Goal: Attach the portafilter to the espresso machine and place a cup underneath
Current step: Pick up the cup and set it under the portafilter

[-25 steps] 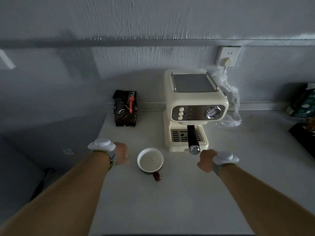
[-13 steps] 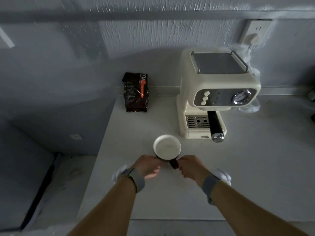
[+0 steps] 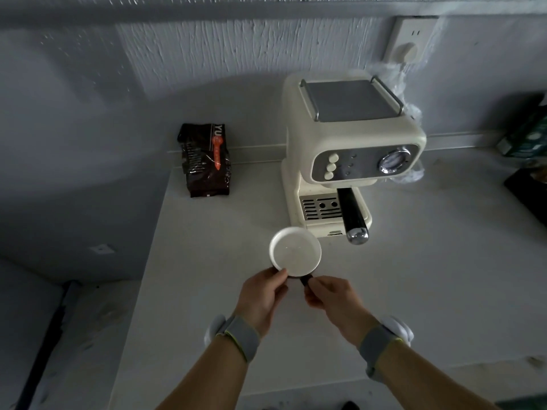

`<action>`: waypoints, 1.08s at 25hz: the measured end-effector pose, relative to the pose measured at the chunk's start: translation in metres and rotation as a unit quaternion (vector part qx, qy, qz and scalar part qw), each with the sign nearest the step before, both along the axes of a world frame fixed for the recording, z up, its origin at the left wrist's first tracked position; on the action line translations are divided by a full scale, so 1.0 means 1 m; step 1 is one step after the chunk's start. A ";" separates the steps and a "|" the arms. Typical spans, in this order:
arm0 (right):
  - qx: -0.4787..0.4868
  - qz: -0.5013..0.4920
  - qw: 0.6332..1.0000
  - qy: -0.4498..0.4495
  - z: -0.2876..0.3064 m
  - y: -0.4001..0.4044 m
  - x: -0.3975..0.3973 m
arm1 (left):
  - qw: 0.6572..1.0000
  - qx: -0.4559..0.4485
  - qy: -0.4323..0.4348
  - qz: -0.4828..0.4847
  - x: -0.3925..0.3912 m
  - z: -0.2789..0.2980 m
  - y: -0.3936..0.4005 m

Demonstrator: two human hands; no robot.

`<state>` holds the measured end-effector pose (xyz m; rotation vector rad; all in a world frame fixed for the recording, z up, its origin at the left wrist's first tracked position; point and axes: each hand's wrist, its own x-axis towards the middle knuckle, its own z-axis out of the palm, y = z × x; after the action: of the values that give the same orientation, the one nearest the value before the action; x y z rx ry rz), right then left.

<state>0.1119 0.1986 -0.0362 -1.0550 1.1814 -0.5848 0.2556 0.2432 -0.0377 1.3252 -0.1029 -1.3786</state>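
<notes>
A cream espresso machine (image 3: 349,134) stands at the back of the white counter. The portafilter (image 3: 353,217) sits under its front, black handle with a chrome end pointing toward me. A cup (image 3: 295,251), white inside and dark outside, rests on the counter just left of the drip tray. My left hand (image 3: 262,295) grips the cup's near rim with thumb and fingers. My right hand (image 3: 330,294) pinches the cup's dark handle from the right.
A dark coffee bag (image 3: 206,161) lies left of the machine against the wall. A wall socket (image 3: 410,39) with a plug sits above the machine, crumpled clear plastic beside it. Dark boxes stand at the far right. The counter's left edge (image 3: 154,247) drops to the floor.
Both hands came together from either side of the cup and took hold of it. The cup has shifted slightly toward the machine. My view moved closer and lower.
</notes>
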 end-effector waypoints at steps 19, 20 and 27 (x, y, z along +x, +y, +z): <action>-0.098 -0.032 0.992 0.070 0.029 -0.135 -0.043 | 0.991 -0.099 -0.078 0.036 -0.055 0.048 -0.148; -0.094 -0.030 0.993 0.065 0.030 -0.139 -0.040 | 0.992 -0.095 -0.072 0.042 -0.053 0.048 -0.153; -0.055 -0.034 0.996 0.055 0.026 -0.145 -0.030 | 0.989 -0.056 -0.132 0.034 -0.042 0.033 -0.169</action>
<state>0.0820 0.0532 -0.0106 -1.1562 1.2960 -0.6575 0.2141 0.0746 -0.0050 1.3986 -0.3075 -1.1188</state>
